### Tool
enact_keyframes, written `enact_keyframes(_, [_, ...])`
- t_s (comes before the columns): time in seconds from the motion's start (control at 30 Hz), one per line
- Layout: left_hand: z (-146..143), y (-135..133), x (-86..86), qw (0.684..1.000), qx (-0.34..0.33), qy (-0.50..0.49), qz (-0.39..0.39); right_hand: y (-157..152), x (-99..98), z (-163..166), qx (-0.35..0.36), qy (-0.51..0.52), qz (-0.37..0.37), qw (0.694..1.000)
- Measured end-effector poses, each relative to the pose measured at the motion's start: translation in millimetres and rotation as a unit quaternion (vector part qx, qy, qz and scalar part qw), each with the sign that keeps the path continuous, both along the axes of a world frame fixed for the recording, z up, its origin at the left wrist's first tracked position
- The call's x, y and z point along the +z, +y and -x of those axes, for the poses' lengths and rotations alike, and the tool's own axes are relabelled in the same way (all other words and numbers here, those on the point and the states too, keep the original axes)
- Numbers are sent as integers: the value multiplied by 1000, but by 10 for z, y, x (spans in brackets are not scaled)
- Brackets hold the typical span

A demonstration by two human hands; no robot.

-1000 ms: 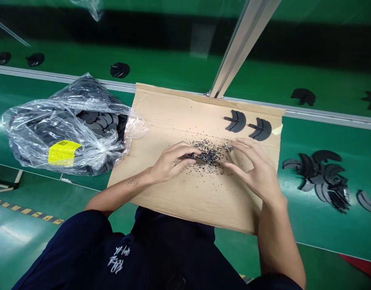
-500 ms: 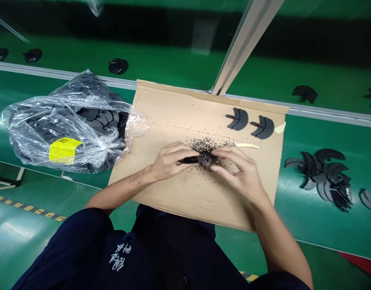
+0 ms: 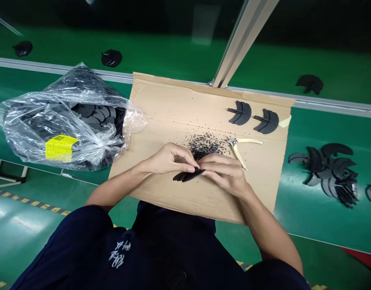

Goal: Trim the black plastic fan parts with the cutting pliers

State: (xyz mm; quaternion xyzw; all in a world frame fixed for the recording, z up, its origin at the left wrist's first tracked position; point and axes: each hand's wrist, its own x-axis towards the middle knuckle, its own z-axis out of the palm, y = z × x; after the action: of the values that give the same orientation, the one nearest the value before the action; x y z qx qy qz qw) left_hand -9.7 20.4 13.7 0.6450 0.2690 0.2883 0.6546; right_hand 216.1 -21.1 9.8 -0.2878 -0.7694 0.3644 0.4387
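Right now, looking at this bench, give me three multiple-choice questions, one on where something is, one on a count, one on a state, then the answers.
1. Where do the cutters lie?
A. on the cardboard sheet
B. inside the plastic bag
C. on the far belt

2. How many black curved parts lie at the cardboard's far right corner?
A. none
B. two
C. five

3. How is the black piece held?
A. lying untouched
B. by the left hand only
C. pinched between the left hand and right hand

Answers: 1 A, the cutters rest on the cardboard beside the black crumbs. 2 B, two parts sit side by side there. 3 C, fingers of both hands meet on it.
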Motion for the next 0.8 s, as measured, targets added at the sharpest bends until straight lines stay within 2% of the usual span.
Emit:
enact_keyframes(0.13, [-17, -20, -6, 999, 6, 18, -33, -39, 28, -12, -4, -68, -43, 997])
enact_keyframes(0.3, [-26, 9, -50, 997, 33, 31, -57, -77, 2, 0, -80, -126, -81, 985])
enact_keyframes(0.43, [-52, 10, -95, 998, 24, -1, -66, -41, 8, 23, -139, -111, -68, 982])
enact_keyframes(0.57, [-96, -26, -138, 991, 72, 37, -109, 26, 48, -232, -125, -180, -17, 976])
enact_keyframes(0.63, [-100, -22, -155, 989, 91, 30, -112, 39, 42, -478, -156, -259, -6, 953])
enact_keyframes(0.7, [-92, 0, -169, 987, 110, 18, -116, 38, 8, -732, -206, -345, -5, 916])
enact_keyframes(0.8, [-77, 36, -198, 985, 136, -4, -106, 34, -56, -985, -219, -427, 10, 877])
